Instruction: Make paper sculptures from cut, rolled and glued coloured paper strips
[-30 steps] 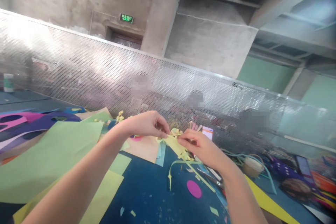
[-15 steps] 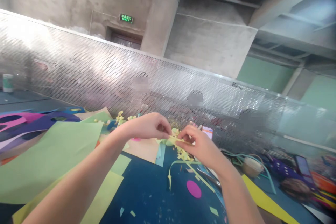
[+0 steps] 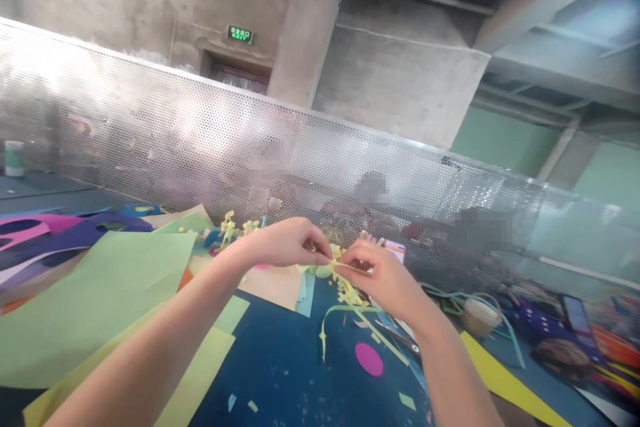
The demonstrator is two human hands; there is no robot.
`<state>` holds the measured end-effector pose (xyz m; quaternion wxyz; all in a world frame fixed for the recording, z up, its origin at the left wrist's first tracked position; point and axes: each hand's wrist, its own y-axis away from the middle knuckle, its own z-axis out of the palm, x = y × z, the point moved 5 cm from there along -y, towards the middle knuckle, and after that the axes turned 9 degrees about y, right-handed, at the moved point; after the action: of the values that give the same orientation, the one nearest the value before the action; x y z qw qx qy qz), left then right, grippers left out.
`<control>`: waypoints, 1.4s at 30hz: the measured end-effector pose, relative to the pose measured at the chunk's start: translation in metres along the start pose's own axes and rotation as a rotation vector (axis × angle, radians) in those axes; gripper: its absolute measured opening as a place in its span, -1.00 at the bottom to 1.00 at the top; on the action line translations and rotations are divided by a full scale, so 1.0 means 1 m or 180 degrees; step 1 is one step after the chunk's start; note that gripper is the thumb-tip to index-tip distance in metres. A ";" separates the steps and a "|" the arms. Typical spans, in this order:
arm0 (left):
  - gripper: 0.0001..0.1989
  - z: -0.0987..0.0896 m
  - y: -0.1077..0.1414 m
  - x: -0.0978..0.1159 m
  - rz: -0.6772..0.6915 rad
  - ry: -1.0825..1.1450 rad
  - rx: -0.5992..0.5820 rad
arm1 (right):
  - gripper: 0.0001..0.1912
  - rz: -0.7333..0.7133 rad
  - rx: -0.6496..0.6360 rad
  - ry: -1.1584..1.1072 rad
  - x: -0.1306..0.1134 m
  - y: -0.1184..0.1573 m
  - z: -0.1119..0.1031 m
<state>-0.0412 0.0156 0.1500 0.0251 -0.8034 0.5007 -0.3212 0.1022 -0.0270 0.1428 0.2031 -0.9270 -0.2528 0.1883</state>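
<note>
Over the far part of the desk, in front of a perforated screen, a narrow yellow strip was held between the left hand and the right hand. On the left hand, the thumb and fingertips were brought together on one end of the yellow strip. On the right hand, the thumb and forefinger were clamped on it just beside that pinch, and the two sets of fingertips were nearly touching. The step in hand was judged to be fine fingertip working of the yellow strip; its exact fold was too small to be told. For the next move, a light, even pinch from both sides was judged to be required, since thin material could be creased or torn if pulled unevenly. On the near side, yellow cuttings were scattered on the desk, and a curved green strip was laid beyond them. A magenta disc was placed nearer, with scissors beside the right forearm. To the left, a large green sheet was spread, partly covered by the left forearm. A phone was positioned behind the right hand.
</note>
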 end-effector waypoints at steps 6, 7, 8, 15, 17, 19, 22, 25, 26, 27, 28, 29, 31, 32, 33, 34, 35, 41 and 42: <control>-0.81 -0.002 0.000 0.005 0.0131 -0.0023 0.0189 | -0.80 0.0102 -0.0117 -0.0139 0.004 0.001 0.003; -0.82 -0.002 0.000 0.005 0.0130 -0.0046 0.0202 | -0.79 0.0089 -0.0120 -0.0150 0.004 0.001 0.003; -0.82 -0.002 0.000 0.005 0.0127 -0.0069 0.0211 | -0.80 0.0073 -0.0102 -0.0134 0.004 0.001 0.003; -0.77 0.002 -0.001 0.001 -0.0047 0.0010 0.0014 | -0.84 0.0119 -0.0085 -0.0016 0.004 -0.001 0.006; -0.78 0.002 -0.001 0.001 -0.0012 0.0023 0.0024 | -0.83 0.0129 -0.0091 -0.0053 0.005 -0.001 0.006; -0.77 0.002 -0.002 0.000 0.0005 0.0016 0.0005 | -0.81 0.0142 -0.0120 -0.0088 0.007 -0.001 0.006; -0.74 0.007 -0.004 -0.002 -0.0038 -0.0028 -0.0114 | -0.78 0.0162 -0.0271 -0.0034 0.009 0.000 0.007; -0.75 0.012 -0.007 -0.002 0.0003 -0.0153 -0.0124 | -0.79 0.0150 -0.0326 0.0085 0.012 0.002 0.007; -0.76 0.014 -0.008 -0.001 0.0025 -0.0194 -0.0099 | -0.80 0.0146 -0.0300 0.0136 0.014 0.002 0.007; -0.77 0.016 -0.009 -0.001 0.0039 -0.0215 -0.0089 | -0.81 0.0144 -0.0271 0.0191 0.015 0.002 0.007; -0.78 0.018 -0.011 -0.002 0.0040 -0.0208 -0.0107 | -0.82 0.0124 -0.0266 0.0260 0.017 0.002 0.008; -0.80 0.022 -0.013 -0.003 0.0022 -0.0164 -0.0172 | -0.83 0.0088 -0.0278 0.0333 0.019 0.002 0.010; -0.82 0.033 -0.017 -0.008 -0.0080 0.0065 -0.0440 | -0.84 0.0016 -0.0333 0.0450 0.025 0.003 0.015; -0.83 0.039 -0.020 -0.012 -0.0148 0.0228 -0.0593 | -0.85 -0.0001 -0.0370 0.0482 0.028 0.005 0.017; -0.84 0.046 -0.023 -0.017 -0.0217 0.0416 -0.0713 | -0.85 0.0004 -0.0398 0.0502 0.032 0.008 0.020; -0.85 0.052 -0.026 -0.022 -0.0271 0.0631 -0.0769 | -0.85 0.0040 -0.0401 0.0510 0.036 0.012 0.022; -0.86 0.059 -0.029 -0.027 -0.0317 0.0876 -0.0783 | -0.84 0.0095 -0.0376 0.0505 0.041 0.017 0.023; -0.80 0.112 -0.024 -0.055 -0.0918 0.2947 -0.0582 | -0.75 0.0991 0.0263 0.1188 0.099 0.074 0.002; -0.79 0.122 -0.019 -0.058 -0.1055 0.3210 -0.0533 | -0.77 0.1168 0.0276 0.1288 0.112 0.088 -0.003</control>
<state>0.0230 0.0385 0.0323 -0.3338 -0.6170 0.3410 -0.6258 0.2276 -0.0366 0.0766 0.2515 -0.9665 -0.0267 0.0436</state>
